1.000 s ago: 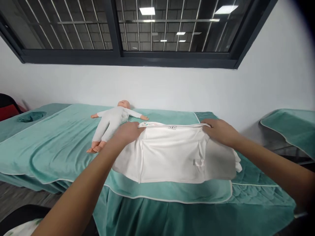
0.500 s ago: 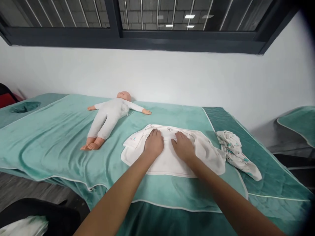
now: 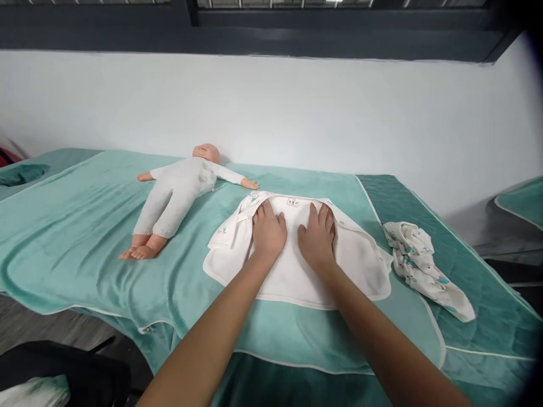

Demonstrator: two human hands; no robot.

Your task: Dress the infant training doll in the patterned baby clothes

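Note:
A white baby shirt (image 3: pixel 297 277) lies spread open on the green blanket, its inside facing up and a small label at the neck. My left hand (image 3: pixel 270 230) rests on it with fingers stretched out, the tips tucked under the left front panel near the neck. On the other side, my right hand (image 3: pixel 317 236) lies with fingers apart, its outer fingertips partly under the right panel's edge. To the left a baby doll (image 3: pixel 173 192) in a white suit is on its back, arms out. Neither hand touches the doll.
A bunched white printed cloth (image 3: pixel 424 268) lies right of the shirt on the darker green quilted cover (image 3: pixel 470 282). The green blanket (image 3: pixel 85 226) covers the bed up to the white wall (image 3: pixel 271 113). A black item (image 3: pixel 85 367) with pale cloth stands at lower left.
My view has tipped downward. Both hands have slid up toward the shirt's neck, fingers now stretched out and slipped under the panel edges, which have lifted slightly. The doll lies as before.

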